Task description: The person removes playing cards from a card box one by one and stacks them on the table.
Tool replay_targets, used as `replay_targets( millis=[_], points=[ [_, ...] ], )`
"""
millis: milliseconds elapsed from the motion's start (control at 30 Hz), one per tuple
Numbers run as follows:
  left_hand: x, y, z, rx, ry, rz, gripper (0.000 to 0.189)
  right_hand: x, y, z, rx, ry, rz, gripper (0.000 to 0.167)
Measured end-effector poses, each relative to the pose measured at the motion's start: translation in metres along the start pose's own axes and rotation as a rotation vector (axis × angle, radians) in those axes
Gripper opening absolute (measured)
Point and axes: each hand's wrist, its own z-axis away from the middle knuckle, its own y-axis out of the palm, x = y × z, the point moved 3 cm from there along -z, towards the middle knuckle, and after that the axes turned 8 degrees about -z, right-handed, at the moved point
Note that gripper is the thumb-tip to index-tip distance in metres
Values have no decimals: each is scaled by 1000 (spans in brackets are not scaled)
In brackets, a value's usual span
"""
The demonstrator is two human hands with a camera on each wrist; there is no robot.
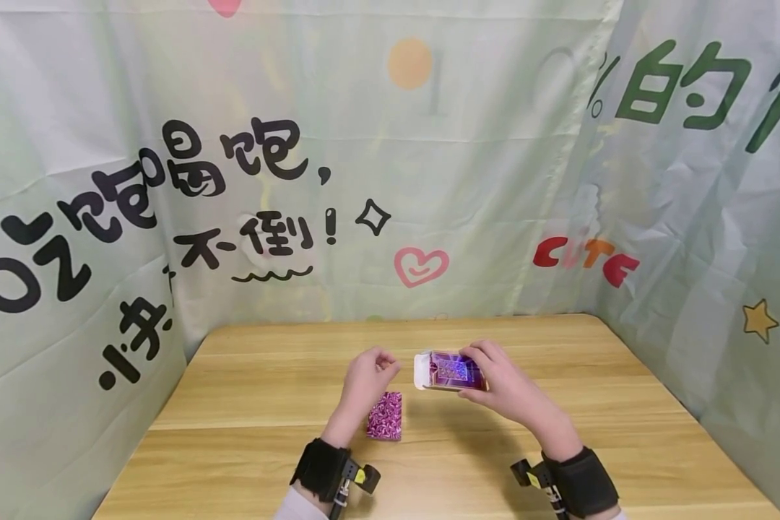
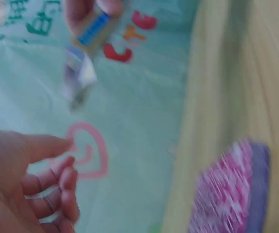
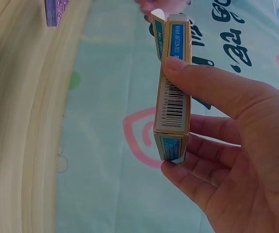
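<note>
My right hand (image 1: 510, 386) grips a purple playing-card box (image 1: 451, 370) above the table, its white end flap standing open towards the left. In the right wrist view the thumb presses the barcode side of the box (image 3: 172, 104) and the fingers wrap behind it. My left hand (image 1: 365, 375) is raised just left of the open flap, with its fingers loosely bent and nothing between them. Below it on the table lies a deck of cards (image 1: 385, 417) with pink-purple swirled backs, squared into a block; the deck (image 2: 227, 194) is blurred in the left wrist view.
The wooden table (image 1: 266, 390) reaches back to printed cloth curtains (image 1: 364, 303), which enclose it at the rear and both sides. Black straps with small cameras (image 1: 581, 480) sit on both wrists.
</note>
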Motion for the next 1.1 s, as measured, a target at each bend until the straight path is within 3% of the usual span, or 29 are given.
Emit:
replay_targets(
  millis=[133, 300, 433, 733, 1100],
  points=[
    [-20, -3, 3, 58, 74, 140, 15, 1, 2, -1, 3, -14, 13, 64],
    [-24, 4, 6, 180, 53, 145, 20, 5, 4, -3, 10, -32, 22, 64],
    [-22, 10, 7, 233, 21, 133, 27, 11, 4, -3, -10, -66, 23, 65],
    [-20, 12, 9, 232, -9, 128, 28, 17, 3, -4, -23, -84, 13, 64],
    [-11, -5, 2, 233, -47, 191, 26, 11, 1, -2, -33, -62, 20, 66]
  ],
)
